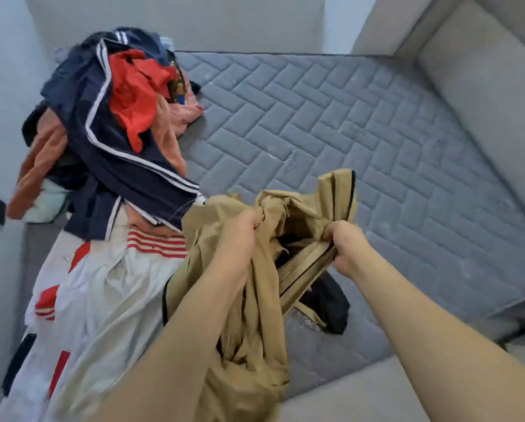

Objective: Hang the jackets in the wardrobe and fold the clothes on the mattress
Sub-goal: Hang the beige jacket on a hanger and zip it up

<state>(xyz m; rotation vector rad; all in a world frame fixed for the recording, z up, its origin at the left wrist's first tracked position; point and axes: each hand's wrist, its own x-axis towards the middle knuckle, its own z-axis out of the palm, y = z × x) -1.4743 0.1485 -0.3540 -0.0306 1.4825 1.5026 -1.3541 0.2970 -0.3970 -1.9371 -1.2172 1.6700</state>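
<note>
Above mattress (346, 117), left hand (239, 236) and right hand (346, 248) both clench tan jacket (255, 330): light, limp fabric, likely best held at collar/shoulders.

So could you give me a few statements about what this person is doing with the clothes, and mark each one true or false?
1. Both hands grip the tan garment. True: the left hand and the right hand each clutch its fabric.
2. The tan garment lies flat on the mattress. False: it is bunched and held up above it.
3. A pile of clothes sits on the left side of the mattress. True.
4. The red garment is at the bottom of that pile. False: it lies near the top, against a navy garment with white stripes.
5. The mattress is covered with a floral sheet. False: its grey quilted surface is bare.
</note>
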